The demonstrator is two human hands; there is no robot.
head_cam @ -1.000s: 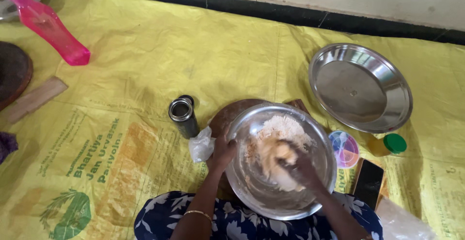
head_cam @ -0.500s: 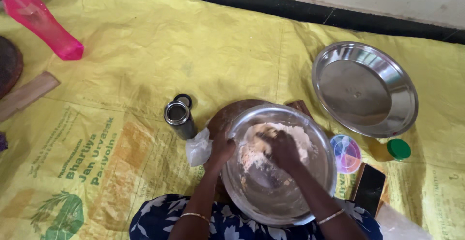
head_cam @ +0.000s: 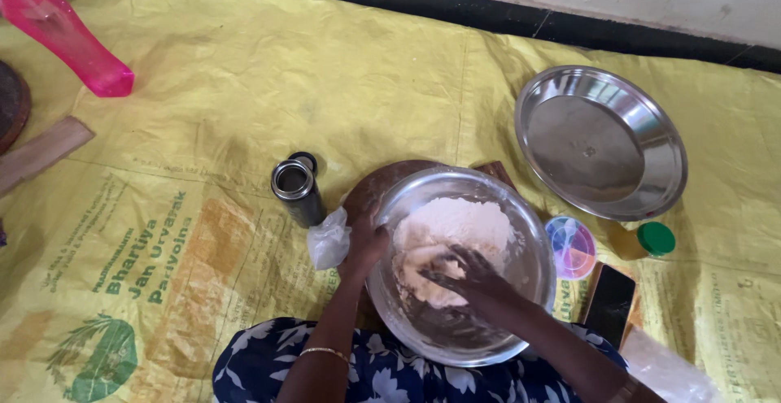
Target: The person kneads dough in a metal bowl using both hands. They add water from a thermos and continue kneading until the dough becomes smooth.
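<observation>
A steel mixing bowl (head_cam: 533,269) sits on a round wooden board (head_cam: 382,187) in front of me and holds pale flour dough (head_cam: 460,232). My right hand (head_cam: 468,277) is inside the bowl, fingers curled into the dough. On the bowl's left rim rests my left hand (head_cam: 364,247), gripping it; a thin bangle circles that wrist. Beside the left hand lies a crumpled clear plastic bag (head_cam: 328,239).
A yellow printed sheet (head_cam: 244,110) covers the floor. A small open steel cup (head_cam: 294,189) stands left of the bowl. An empty steel plate (head_cam: 600,141) lies at the right, with a green-capped bottle (head_cam: 643,240), a colourful round lid (head_cam: 571,247) and a dark phone (head_cam: 610,305). A pink bottle (head_cam: 65,37) lies far left.
My right hand has drawn from the far side of the bowl toward the near middle while working the dough. The left hand stays on the rim. The view has shifted slightly.
</observation>
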